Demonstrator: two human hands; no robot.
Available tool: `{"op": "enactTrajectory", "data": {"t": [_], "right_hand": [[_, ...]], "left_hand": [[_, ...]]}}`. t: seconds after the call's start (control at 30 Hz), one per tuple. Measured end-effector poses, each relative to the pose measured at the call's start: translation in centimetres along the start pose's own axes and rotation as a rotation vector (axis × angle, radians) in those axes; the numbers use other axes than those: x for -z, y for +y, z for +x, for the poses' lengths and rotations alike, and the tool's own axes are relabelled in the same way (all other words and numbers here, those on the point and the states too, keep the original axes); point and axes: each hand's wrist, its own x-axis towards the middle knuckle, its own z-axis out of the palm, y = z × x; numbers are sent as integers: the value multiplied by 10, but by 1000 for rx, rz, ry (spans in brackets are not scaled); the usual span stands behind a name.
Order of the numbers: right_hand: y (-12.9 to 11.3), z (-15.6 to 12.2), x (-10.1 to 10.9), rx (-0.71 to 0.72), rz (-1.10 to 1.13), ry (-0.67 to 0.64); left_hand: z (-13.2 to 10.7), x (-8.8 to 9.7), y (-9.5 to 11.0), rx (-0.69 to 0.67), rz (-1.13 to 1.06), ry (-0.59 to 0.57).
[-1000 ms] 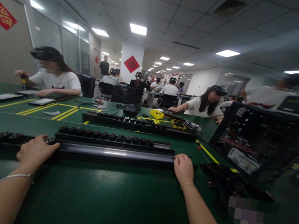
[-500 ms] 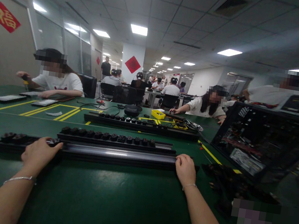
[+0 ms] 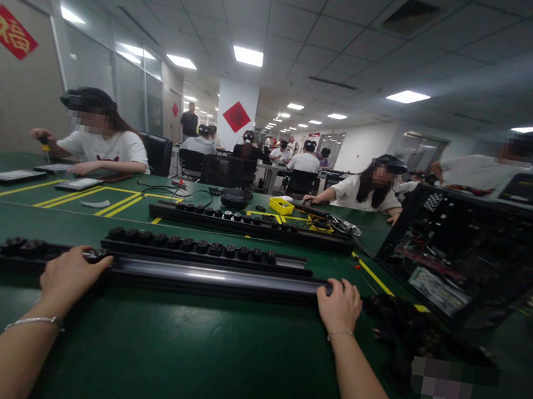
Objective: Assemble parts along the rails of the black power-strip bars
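A long black power strip casing [image 3: 211, 290] lies crosswise in front of me, with a shiny dark cover strip [image 3: 234, 278] along its top. Black socket-like parts [image 3: 23, 247] show at its left end. My left hand [image 3: 70, 273] is closed around the casing where the cover strip starts. Toward the right end, my right hand [image 3: 340, 309] grips it with the thumb in front and fingers over the top. Just behind lies a second black strip [image 3: 209, 258] with a row of round black sockets [image 3: 188, 244].
Farther back is another long black strip [image 3: 252, 227]. An open computer case [image 3: 460, 257] and a dark heap of parts [image 3: 408, 330] stand at the right. Beyond them are a yellow tray [image 3: 281, 206] and a co-worker [image 3: 369, 189]; another co-worker [image 3: 104, 140] sits at left.
My right hand has shifted slightly right along the casing, and its fingers are more spread. My left hand stays at nearly the same spot.
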Motion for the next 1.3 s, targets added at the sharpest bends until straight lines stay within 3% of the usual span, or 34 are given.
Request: {"op": "enactTrajectory", "data": {"t": [0.27,0.6,1.3], "right_hand": [[1,3,1,-33,-18,-109],[-6,1,9,-87,-28,-186],[-9,-2,10,-93,-14,-150]], "left_hand": [[9,-7,-7,-31,28,7],[4,-3,-4,-27,30,9],[3,-4,1,-24,11,-17]]}}
